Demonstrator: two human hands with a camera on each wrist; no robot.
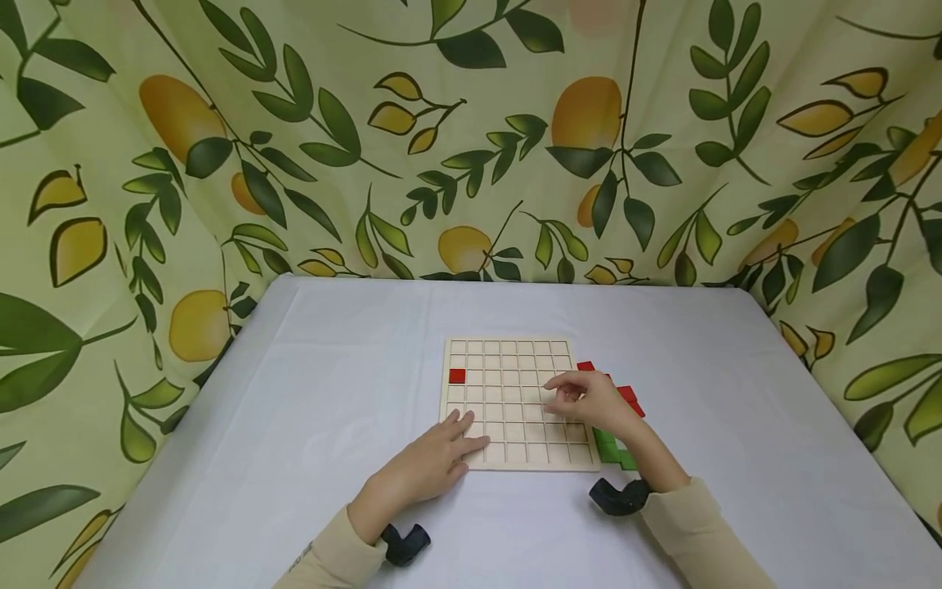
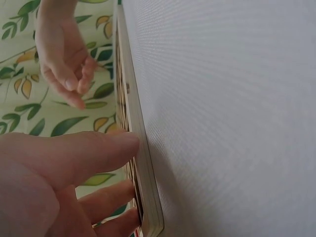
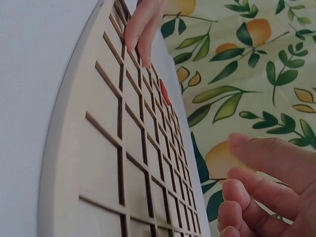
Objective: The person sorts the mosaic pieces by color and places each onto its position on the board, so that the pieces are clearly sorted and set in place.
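Observation:
A light wooden grid board [image 1: 508,413] lies flat on the table, with one red square tile [image 1: 457,376] in a cell of its leftmost column. My left hand [image 1: 427,462] rests on the board's lower left corner with fingers spread; in the left wrist view its thumb [image 2: 113,150] lies at the board's edge. Above the right part of the board hovers my right hand [image 1: 592,401], its fingers loosely bent. The right wrist view shows a gap between the right thumb [image 3: 256,148] and fingers, with nothing visible between them.
Several red tiles [image 1: 628,394] and green tiles [image 1: 607,448] lie by the board's right edge, partly hidden by the right hand and forearm. A white cloth [image 1: 331,368] covers the table. Behind it hangs a leaf-and-fruit patterned curtain [image 1: 471,164].

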